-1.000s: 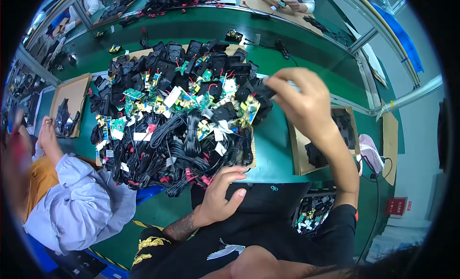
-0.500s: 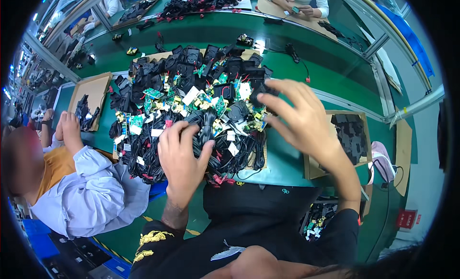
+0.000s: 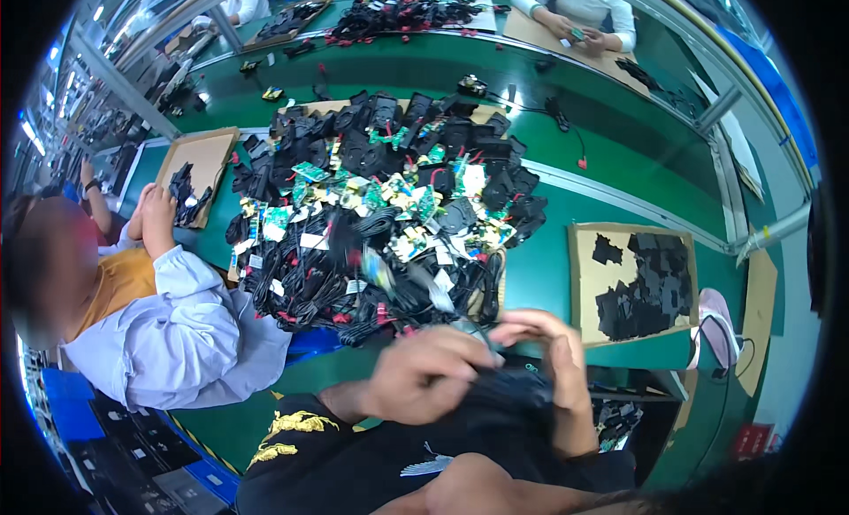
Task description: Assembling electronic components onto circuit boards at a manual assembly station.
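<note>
In front of my body, my left hand [image 3: 433,373] is closed, its fingertips at the upper left end of a dark, motion-blurred bundle of black cable [image 3: 511,387]. Curled around that bundle's other side is my right hand [image 3: 566,373], thumb and fingers bent toward the left hand. Just beyond both hands lies a big heap of black cables [image 3: 301,258], green circuit boards [image 3: 309,172] and black plastic housings [image 3: 380,112]. A small blurred board [image 3: 376,272] hangs over the heap's near part; whether it joins the held cable cannot be told.
Right of the heap stands a cardboard tray [image 3: 579,294] with flat black pieces. Another cardboard tray [image 3: 208,148] is at left, beside a seated co-worker [image 3: 186,329]. Beyond a metal rail, a green belt [image 3: 398,68] carries loose parts; another person's hands [image 3: 579,37] work there.
Both my hands have drawn back from the heap toward my body and come together around the black cable bundle. The view has shifted, so the heap sits slightly further right.
</note>
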The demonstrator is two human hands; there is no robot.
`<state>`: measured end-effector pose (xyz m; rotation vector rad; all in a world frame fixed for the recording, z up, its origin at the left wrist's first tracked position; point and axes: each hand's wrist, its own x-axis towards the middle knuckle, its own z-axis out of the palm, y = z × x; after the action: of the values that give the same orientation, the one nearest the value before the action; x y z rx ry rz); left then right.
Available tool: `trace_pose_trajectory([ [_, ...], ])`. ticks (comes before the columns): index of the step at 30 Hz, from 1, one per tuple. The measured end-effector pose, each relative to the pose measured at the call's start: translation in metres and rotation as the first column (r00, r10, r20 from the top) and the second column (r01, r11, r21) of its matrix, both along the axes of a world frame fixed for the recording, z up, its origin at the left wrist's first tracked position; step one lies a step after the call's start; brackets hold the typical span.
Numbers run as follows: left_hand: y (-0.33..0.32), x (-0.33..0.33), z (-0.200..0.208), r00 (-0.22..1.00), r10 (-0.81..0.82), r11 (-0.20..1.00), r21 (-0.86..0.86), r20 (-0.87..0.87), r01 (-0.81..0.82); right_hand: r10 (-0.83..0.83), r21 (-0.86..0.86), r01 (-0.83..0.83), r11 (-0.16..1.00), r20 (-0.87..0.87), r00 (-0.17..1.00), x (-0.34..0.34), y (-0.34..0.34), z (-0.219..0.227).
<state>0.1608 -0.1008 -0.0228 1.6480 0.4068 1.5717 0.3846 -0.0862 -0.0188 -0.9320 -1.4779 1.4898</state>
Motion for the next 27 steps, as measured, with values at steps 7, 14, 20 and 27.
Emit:
trace_pose_trajectory([
  [7, -0.021, 0.05, -0.034, 0.898, -0.081, 0.988, 0.086, -0.433, 0.131, 0.256, -0.323, -0.413, 0.851, -0.431, 0.865, 0.008, 0.0, -0.028],
  [14, -0.032, 0.044, -0.03, 0.904, -0.302, 0.953, -0.111, -0.303, 0.281, 0.325, -0.17, -0.408, 0.897, -0.372, 0.87, 0.014, -0.02, -0.053],
  [20, -0.017, 0.034, -0.019, 0.777, -0.63, 0.728, -0.342, 0.008, 0.594, 0.184, 0.215, -0.258, 0.942, 0.313, 0.932, 0.021, -0.025, -0.04],
  [27, 0.019, 0.046, 0.004, 0.929, -0.369, 0.822, -0.472, -0.013, 0.32, 0.259, -0.051, -0.267, 0.962, -0.126, 0.958, 0.055, -0.048, -0.054],
])
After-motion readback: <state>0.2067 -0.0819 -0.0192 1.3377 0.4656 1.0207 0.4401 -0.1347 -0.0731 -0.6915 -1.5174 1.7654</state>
